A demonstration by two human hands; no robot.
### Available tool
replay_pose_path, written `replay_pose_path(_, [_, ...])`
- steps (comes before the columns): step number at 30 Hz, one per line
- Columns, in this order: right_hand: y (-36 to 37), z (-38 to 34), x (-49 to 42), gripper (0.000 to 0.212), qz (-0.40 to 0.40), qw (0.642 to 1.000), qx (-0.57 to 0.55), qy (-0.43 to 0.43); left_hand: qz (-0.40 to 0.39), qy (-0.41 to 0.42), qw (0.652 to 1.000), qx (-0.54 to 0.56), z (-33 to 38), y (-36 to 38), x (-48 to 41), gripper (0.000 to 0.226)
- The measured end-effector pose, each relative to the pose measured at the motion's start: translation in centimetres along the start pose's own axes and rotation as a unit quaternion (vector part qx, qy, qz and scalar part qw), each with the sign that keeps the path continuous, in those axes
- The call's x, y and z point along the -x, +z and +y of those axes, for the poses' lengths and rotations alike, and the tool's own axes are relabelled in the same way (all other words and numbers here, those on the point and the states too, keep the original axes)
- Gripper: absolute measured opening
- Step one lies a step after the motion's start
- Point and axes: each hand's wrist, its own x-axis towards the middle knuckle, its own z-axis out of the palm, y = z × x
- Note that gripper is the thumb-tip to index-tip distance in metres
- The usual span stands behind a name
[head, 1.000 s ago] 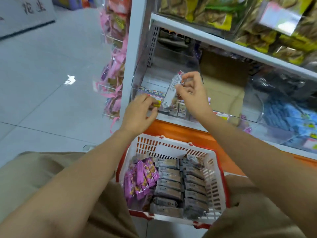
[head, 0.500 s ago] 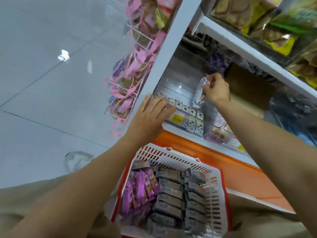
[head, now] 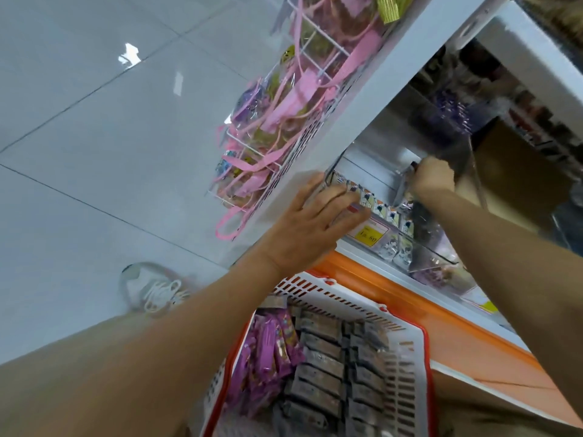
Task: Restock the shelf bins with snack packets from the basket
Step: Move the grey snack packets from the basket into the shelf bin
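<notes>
Your left grip (head: 315, 222): fingers straight, resting on the front edge of the clear shelf bin (head: 438, 257), holding nothing. Your right grip (head: 432, 181): inside that bin, curled round a silver snack packet (head: 401, 189). The basket (head: 347, 299) below holds grey packets (head: 321, 357) and purple packets (head: 271, 351).

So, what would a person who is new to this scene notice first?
Likely the two hands at centre: the left hand rests flat on the front edge of the clear bin, while the right hand holds a packet inside it. Below sits the basket, packed with purple packets and grey packets. Pink-ribboned bags hang left of the shelf post.
</notes>
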Motion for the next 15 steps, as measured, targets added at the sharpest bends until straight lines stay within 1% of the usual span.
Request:
replay_pose_path(4, [0.0, -0.7, 0.2, 0.027, -0.009, 0.999, 0.042, -0.019, 0.008, -0.004, 1.000, 0.005, 0.1, 0.1, 0.0, 0.057])
replay_pose_path(7, [0.2, -0.8, 0.6, 0.028, -0.011, 0.999, 0.045, -0.008, 0.008, -0.007, 1.000, 0.007, -0.1, 0.0, 0.0, 0.057])
replay_pose_path(10, [0.3, -0.7, 1.2, 0.035, -0.029, 0.998, 0.046, -0.019, 0.011, -0.017, 1.000, 0.010, 0.1, -0.3, -0.1, 0.057])
replay_pose_path(15, [-0.5, -0.3, 2.1, 0.035, -0.051, 0.996, 0.066, -0.037, 0.011, -0.022, 1.000, -0.001, 0.4, -0.8, -0.2, 0.065])
